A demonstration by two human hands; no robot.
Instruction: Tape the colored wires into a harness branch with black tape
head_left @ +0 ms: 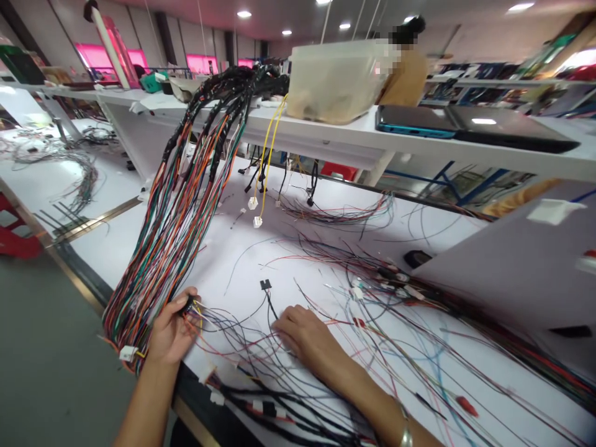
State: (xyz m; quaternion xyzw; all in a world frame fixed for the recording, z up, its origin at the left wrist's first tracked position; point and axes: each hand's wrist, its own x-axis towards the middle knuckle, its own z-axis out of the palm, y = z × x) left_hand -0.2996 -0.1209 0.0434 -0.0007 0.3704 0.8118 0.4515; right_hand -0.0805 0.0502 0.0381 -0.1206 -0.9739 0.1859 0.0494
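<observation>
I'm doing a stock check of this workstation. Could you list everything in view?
wire harness: one, multicoloured with black-wrapped branches, hanging from the shelf to the left hand
loose wires: many, mostly black and red, across the bench
yellow wires: two, hanging from the shelf
white connectors: two, on the yellow wires' ends
black connector: one, on the bench between the hands
bench: one, white, under the wires
shelf: one, white, above the bench
plastic tub: one, translucent, on the shelf
tablet: one, dark, on the shelf
co-worker: one, tan top, beyond the shelf
left hand: holding the harness end
right hand: resting on the loose wires
bracelet: one, silver, on the right wrist
</observation>
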